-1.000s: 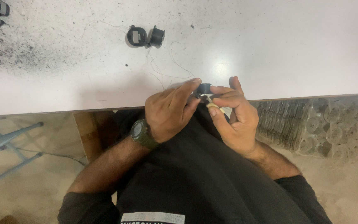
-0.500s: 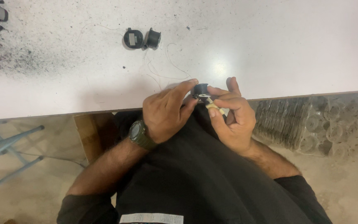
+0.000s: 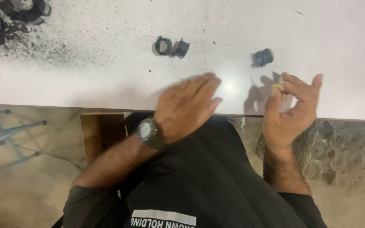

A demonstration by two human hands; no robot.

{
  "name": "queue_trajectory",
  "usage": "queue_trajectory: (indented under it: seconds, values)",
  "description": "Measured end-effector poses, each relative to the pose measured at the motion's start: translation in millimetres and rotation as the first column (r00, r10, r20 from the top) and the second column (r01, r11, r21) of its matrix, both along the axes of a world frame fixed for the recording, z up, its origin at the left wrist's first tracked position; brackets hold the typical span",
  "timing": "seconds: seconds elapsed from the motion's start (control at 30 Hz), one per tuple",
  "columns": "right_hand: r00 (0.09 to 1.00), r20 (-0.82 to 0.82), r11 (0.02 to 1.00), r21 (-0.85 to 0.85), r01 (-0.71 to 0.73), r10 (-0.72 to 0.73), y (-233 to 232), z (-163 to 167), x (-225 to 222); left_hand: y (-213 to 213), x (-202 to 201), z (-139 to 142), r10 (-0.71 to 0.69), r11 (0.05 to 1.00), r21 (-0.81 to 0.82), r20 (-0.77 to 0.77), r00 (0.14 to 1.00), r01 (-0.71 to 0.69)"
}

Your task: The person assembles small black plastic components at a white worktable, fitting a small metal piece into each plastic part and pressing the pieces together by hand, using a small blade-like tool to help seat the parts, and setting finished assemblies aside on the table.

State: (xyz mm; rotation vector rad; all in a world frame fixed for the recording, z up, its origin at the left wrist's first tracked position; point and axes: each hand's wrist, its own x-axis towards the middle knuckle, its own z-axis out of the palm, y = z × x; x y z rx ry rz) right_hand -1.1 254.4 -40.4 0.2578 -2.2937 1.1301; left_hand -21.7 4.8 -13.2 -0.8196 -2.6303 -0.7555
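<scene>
Right hand [image 3: 290,107]: thumb and forefinger pinch a small tan piece [image 3: 278,87], raised over the desk [image 3: 85,84] edge, likely for a clear look.
Left hand [image 3: 186,103]: fingers spread, blurred, holding nothing, beside the right.
Black part [image 3: 262,57]: small, dark, blurred; just beyond the right hand's fingertips.
Pair of black parts [image 3: 172,47]: farther off, beyond the left hand.
Watch [image 3: 148,131]: on the left wrist.

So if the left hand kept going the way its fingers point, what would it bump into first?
Probably the small black part lying alone on the white table, beyond the left hand; the hand is blurred, so that is uncertain.
</scene>
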Motion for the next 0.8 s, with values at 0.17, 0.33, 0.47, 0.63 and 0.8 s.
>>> queue_trajectory:
  seconds: [0.17,0.33,0.47,0.63,0.8]
  values:
    - [0.999,0.008,0.970,-0.237,-0.048,0.052,-3,8,-2,-45,-49,26,0.233,0.950,-0.187,-0.101,0.967,-0.248]
    - [0.981,0.065,0.982,0.030,-0.184,0.182,-24,19,-1,-35,-56,36,0.249,0.883,-0.294,-0.368,0.896,-0.366]
    - [0.955,0.034,0.908,0.302,-0.292,0.295,-34,28,-1,-35,-27,34,0.057,0.986,0.117,0.422,0.905,-0.116]
    - [0.930,0.055,0.867,0.347,-0.359,0.363,-61,17,-8,-38,-27,27,-0.175,0.975,0.219,0.707,0.685,0.023]
    - [0.915,0.058,0.870,0.292,-0.397,0.398,-58,14,-6,-38,-24,23,-0.260,0.959,0.279,0.777,0.573,0.056]
